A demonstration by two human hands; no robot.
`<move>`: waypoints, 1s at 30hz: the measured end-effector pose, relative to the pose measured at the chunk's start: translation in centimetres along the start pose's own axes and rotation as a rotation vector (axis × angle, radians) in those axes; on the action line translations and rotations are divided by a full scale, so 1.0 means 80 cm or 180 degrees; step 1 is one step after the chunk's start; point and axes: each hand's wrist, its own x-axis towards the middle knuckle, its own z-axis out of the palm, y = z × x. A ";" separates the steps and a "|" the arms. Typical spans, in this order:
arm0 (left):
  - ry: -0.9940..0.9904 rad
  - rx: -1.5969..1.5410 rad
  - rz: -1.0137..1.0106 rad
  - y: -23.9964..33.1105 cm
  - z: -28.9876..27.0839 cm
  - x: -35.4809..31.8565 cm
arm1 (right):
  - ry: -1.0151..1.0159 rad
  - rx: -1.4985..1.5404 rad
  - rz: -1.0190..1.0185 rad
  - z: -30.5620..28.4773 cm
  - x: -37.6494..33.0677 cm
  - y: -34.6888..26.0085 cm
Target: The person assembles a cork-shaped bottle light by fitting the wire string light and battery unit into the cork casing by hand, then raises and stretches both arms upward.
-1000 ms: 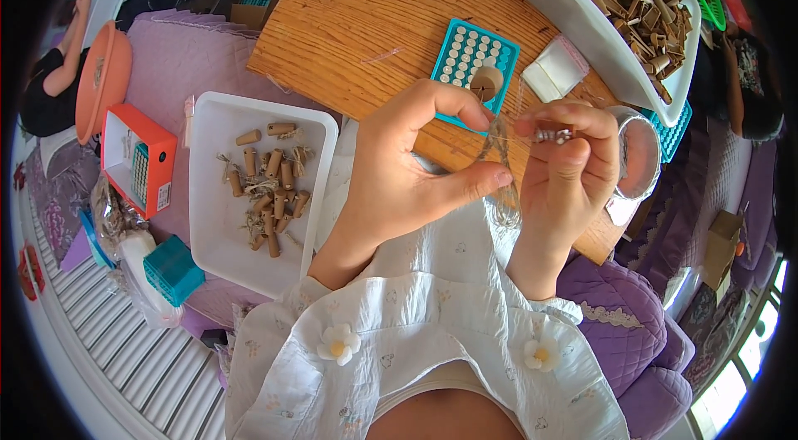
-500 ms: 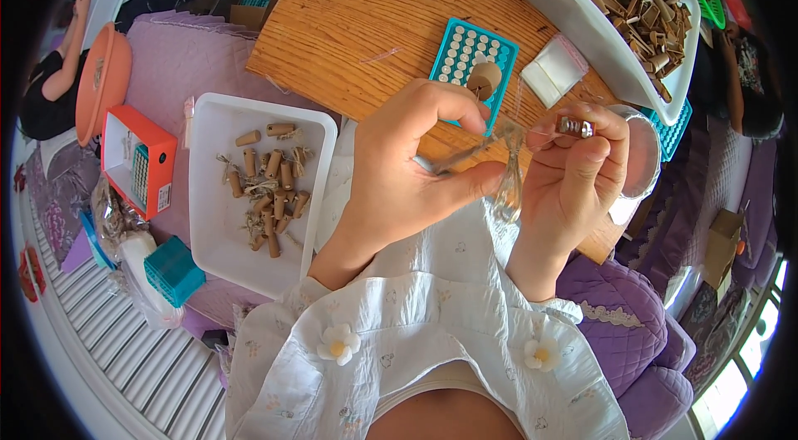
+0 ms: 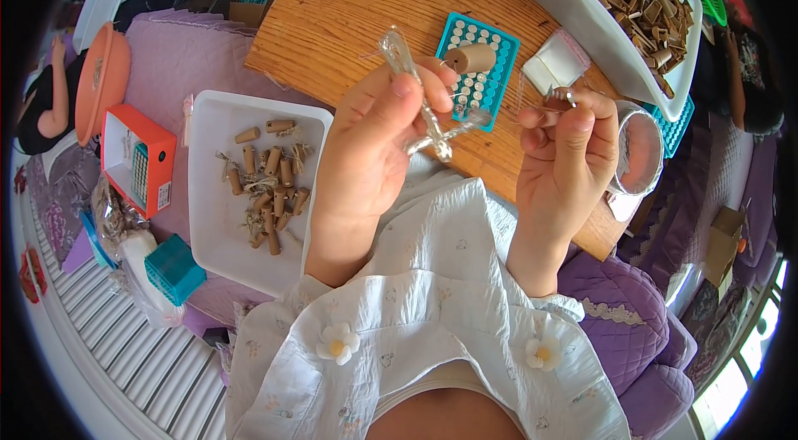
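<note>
My left hand (image 3: 374, 132) is raised over the table, its thumb and fingers closed on a looped bundle of thin, shiny, clear wire (image 3: 401, 58). At its fingertips is a brown cork-shaped cylinder (image 3: 470, 58) with a hole in its end; whether the fingers grip it is hidden. To the right, my right hand (image 3: 573, 157) pinches a small shiny metal piece (image 3: 561, 96) between thumb and forefinger; its exact kind is unclear. Behind the cylinder lies a teal tray (image 3: 502, 83) with rows of round white button cells (image 3: 475, 87).
A white bin (image 3: 212, 232) of finished-looking cork cylinders stands at left. At far right, another white tub (image 3: 582, 33) holds many brown half-shells. Beside my right hand stands a round container (image 3: 644, 149); a clear packet (image 3: 555, 62) lies on the wooden table (image 3: 332, 24).
My left hand has turned upright, lifting the wire bundle from between the hands. The brown cylinder has tipped sideways and shifted up. My right hand has turned slightly, still pinching.
</note>
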 end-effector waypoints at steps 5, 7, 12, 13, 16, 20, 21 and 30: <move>-0.0278 -0.0830 -0.0370 -0.002 -0.002 0.003 | 0.0021 0.0184 0.0022 -0.001 0.000 0.000; -0.0306 -0.0869 -0.0313 -0.002 -0.002 0.004 | -0.0101 0.0251 -0.0061 -0.001 0.001 -0.003; -0.0495 -0.1035 -0.0064 -0.003 -0.003 0.005 | -0.0158 0.0131 -0.0051 0.004 -0.003 -0.005; -0.0562 -0.1077 -0.0105 -0.002 -0.005 0.005 | -0.0166 0.0052 -0.0032 0.005 -0.003 -0.006; -0.0619 -0.1076 -0.0074 -0.004 -0.002 0.005 | -0.0218 0.0043 -0.0135 0.004 -0.003 -0.004; -0.0649 -0.0967 0.0075 -0.002 0.000 0.005 | -0.0264 0.0052 -0.0138 0.007 -0.005 -0.008; -0.0650 -0.0968 0.0072 -0.002 0.000 0.005 | -0.0254 0.0075 -0.0113 0.008 -0.005 -0.008; -0.0721 -0.0987 -0.0004 -0.002 0.001 0.007 | -0.0239 0.0144 -0.0083 0.010 -0.005 -0.007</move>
